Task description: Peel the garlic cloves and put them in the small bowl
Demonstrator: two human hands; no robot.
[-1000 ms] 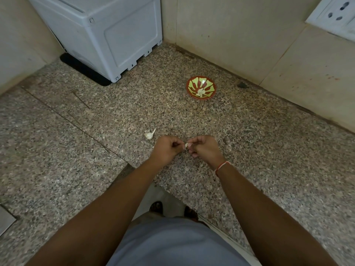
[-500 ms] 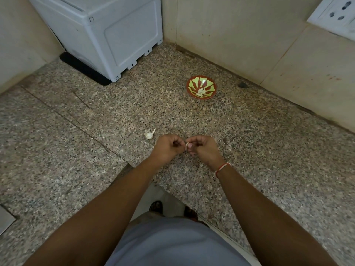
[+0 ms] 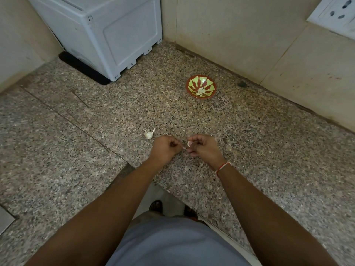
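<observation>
A small red bowl [image 3: 209,85] with a yellow-green pattern sits far on the granite counter, with several peeled cloves [image 3: 200,91] at its bottom. My right hand [image 3: 205,149] pinches a white garlic clove [image 3: 189,144] at its fingertips. My left hand [image 3: 166,148] is closed beside it, pinching a small shred of skin [image 3: 184,148] that reaches toward the clove. A piece of a garlic bulb with its stem [image 3: 149,134] lies on the counter just left of my left hand.
A white boxy appliance [image 3: 107,33] on a black mat stands in the back left corner. Beige tiled walls [image 3: 249,39] close the counter at the back, with a socket plate [image 3: 338,14] at upper right. The counter's front edge [image 3: 172,189] runs below my wrists.
My hands have drawn slightly apart, and the clove now shows more clearly in my right fingers. The bowl and the bulb piece have not moved.
</observation>
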